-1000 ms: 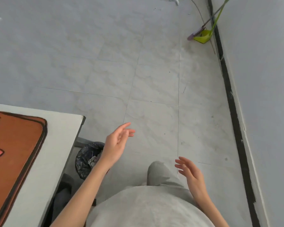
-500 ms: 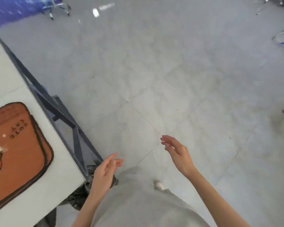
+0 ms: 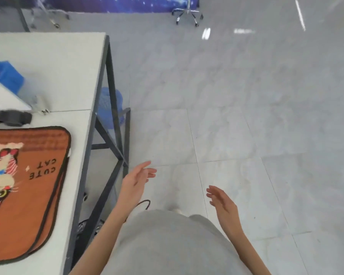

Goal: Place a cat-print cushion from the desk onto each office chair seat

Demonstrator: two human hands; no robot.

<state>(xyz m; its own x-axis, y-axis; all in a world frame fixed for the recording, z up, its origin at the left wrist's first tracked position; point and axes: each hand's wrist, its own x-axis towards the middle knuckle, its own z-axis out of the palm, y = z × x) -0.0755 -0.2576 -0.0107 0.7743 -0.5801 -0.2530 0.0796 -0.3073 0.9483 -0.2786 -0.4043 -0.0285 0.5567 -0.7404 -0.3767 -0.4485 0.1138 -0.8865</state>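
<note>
Cushion (image 3: 26, 187) on the bench (image 3: 68, 80) looks soft, floppy, light — I'd grab its near edge, both hands' fingers (image 3: 149, 171) spread, empty.

Count: 2 stacked cat-print cushions (image 3: 26, 187), 2 empty hands (left hand (image 3: 134, 183), right hand (image 3: 223, 205)), 1 blue basket (image 3: 7, 75), 1 chair base (image 3: 187, 13), 1 blue bin (image 3: 107, 108).

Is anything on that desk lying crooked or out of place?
Slightly. The orange cat-print cushions lie stacked near the desk edge, the lower one peeking out unevenly along the right side. Nothing looks spilled or damaged. Both hands are empty.
</note>
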